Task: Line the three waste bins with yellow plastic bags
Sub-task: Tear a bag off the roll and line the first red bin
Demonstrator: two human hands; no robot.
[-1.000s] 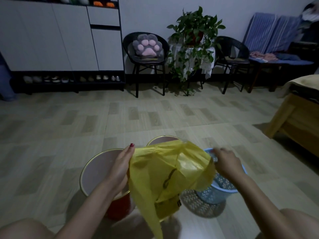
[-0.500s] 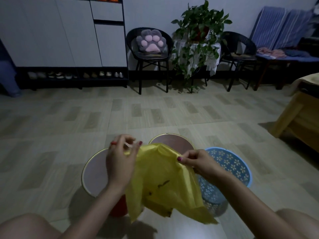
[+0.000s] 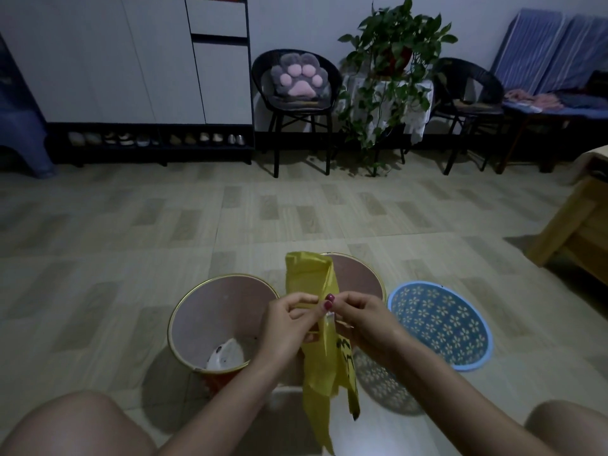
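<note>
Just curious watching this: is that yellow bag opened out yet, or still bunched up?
Still bunched. The yellow bag hangs as a narrow, gathered strip pinched between the left hand and right hand, with no open mouth showing.

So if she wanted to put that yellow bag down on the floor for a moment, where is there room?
The widest bare floor lies beyond the three bins, toward the black chair and shoe shelf. More lies left of the left pink bin. It is crowded around her hands, where both pink bins and the blue basket cluster.
</note>
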